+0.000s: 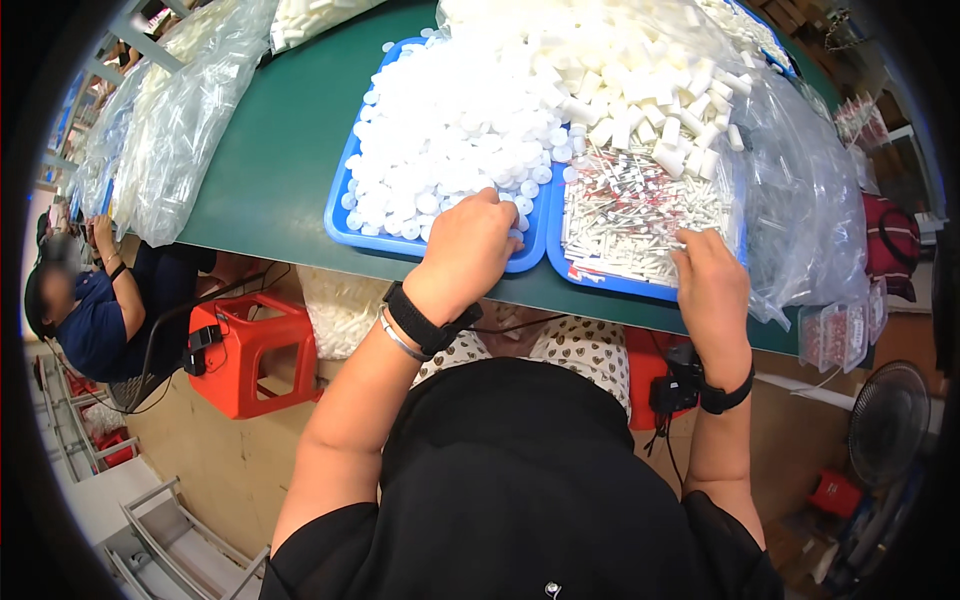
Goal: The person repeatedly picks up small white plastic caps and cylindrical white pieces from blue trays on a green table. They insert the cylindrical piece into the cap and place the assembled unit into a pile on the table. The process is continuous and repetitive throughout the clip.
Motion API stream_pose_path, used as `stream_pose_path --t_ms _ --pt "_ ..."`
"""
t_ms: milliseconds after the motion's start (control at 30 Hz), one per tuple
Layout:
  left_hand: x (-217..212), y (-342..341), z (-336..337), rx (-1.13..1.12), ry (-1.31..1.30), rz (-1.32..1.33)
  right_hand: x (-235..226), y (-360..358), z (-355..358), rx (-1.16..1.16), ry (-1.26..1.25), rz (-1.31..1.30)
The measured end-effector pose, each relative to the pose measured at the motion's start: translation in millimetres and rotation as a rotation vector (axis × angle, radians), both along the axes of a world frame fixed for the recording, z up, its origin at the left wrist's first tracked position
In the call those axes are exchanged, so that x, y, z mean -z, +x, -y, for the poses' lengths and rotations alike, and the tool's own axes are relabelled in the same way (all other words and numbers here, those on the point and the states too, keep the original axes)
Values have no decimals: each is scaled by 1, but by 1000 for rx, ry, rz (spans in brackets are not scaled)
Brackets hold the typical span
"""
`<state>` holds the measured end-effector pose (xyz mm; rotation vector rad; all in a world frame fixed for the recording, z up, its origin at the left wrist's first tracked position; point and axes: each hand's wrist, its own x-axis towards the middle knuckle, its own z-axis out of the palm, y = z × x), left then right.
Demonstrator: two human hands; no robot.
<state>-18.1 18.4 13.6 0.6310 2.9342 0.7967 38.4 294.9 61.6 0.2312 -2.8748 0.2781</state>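
My left hand (468, 245) reaches over the near edge of a blue tray (345, 236) heaped with small round translucent white plastic caps (440, 150). Its fingers are curled together among the caps at the tray's near right; what lies between them is hidden. My right hand (715, 280) is at the near right corner of a second blue tray (640, 287), which holds many thin white sticks (620, 235), some with red parts. Thumb and forefinger come together at the edge of the sticks, and anything they pinch is too small to make out.
White foam cylinders (660, 110) spill from a clear plastic bag (800, 210) behind the sticks. More bags (185, 130) lie at the left of the green table (270, 190). Red stools (265, 350), a fan (888, 425) and a seated person (95, 310) are around it.
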Motion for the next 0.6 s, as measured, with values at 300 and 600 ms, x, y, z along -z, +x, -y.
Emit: stream_pose_path --t_ms 300,600 --pt "-14 2 6 -61 401 245 -3 -8 -7 127 -828 36" --pt "1 50 -20 -25 1809 1365 5 19 55 -77 -1615 325"
